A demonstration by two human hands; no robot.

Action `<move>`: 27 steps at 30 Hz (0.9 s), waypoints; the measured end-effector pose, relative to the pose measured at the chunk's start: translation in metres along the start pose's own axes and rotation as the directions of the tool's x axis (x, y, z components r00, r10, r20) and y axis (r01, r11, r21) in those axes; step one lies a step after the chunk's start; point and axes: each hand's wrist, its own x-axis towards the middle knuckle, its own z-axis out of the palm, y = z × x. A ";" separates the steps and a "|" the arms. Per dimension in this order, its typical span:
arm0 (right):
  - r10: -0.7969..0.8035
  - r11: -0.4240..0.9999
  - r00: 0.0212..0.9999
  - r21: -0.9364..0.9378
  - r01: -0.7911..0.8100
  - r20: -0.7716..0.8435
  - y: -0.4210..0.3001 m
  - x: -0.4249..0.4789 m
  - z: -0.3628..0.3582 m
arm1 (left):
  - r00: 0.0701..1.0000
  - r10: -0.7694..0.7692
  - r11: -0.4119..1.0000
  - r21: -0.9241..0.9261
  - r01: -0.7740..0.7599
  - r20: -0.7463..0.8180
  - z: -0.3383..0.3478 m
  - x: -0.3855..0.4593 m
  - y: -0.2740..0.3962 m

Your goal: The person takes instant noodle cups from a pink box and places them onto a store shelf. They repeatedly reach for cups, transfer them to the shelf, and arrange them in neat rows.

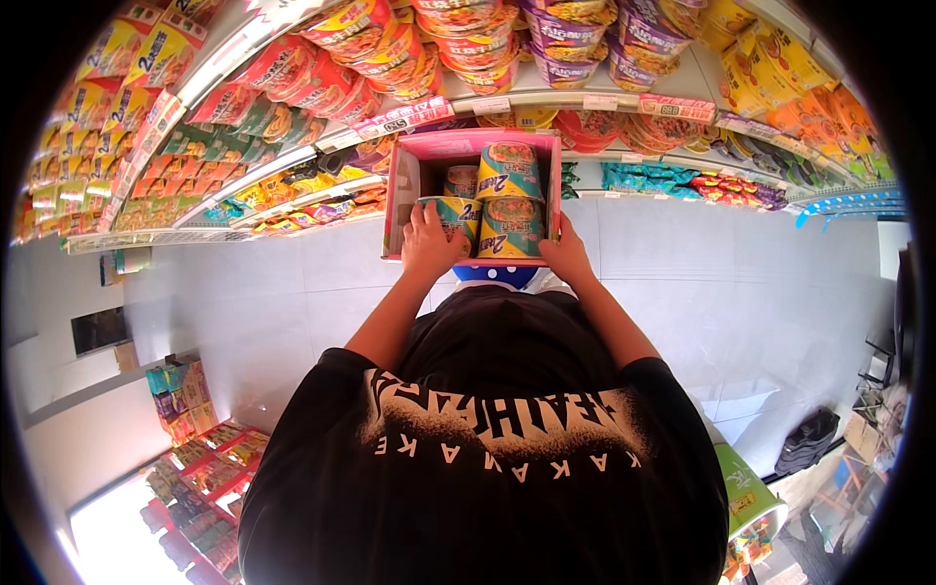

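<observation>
A pink-edged cardboard box (472, 137) is in front of my body, its open side facing up toward me. Several instant noodle cups in teal and yellow are inside, among them an upper right cup (510, 172) and a lower right cup (510, 228). Another cup (462, 180) lies deeper at the upper left, partly in shadow. My left hand (431, 241) reaches into the box, its fingers over the lower left noodle cup (457, 208) and its thumb against that cup's side. With my right hand (569, 250) I grip the box's right wall near the bottom corner.
Store shelves (541, 99) packed with noodle tubs curve around the front. Bagged goods (647, 181) fill a lower shelf. A blue dotted surface (497, 275) shows under the box. A green bin (753, 486) stands behind on the right, a red display rack (212, 468) behind on the left.
</observation>
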 end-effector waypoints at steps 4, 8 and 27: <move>0.068 0.998 0.997 0.009 -0.068 -0.038 0.002 -0.002 0.002 | 0.996 0.091 0.989 -0.115 -0.088 0.015 -0.008 -0.008 -0.011; 0.123 0.988 0.989 0.108 -0.114 -0.085 0.014 0.000 0.006 | 0.947 0.297 0.892 -0.319 -0.320 -0.119 -0.018 -0.019 -0.032; -0.423 0.625 0.869 -0.777 0.075 -0.256 -0.043 -0.078 0.090 | 0.771 0.636 0.761 -0.170 -0.626 0.008 -0.044 -0.030 -0.140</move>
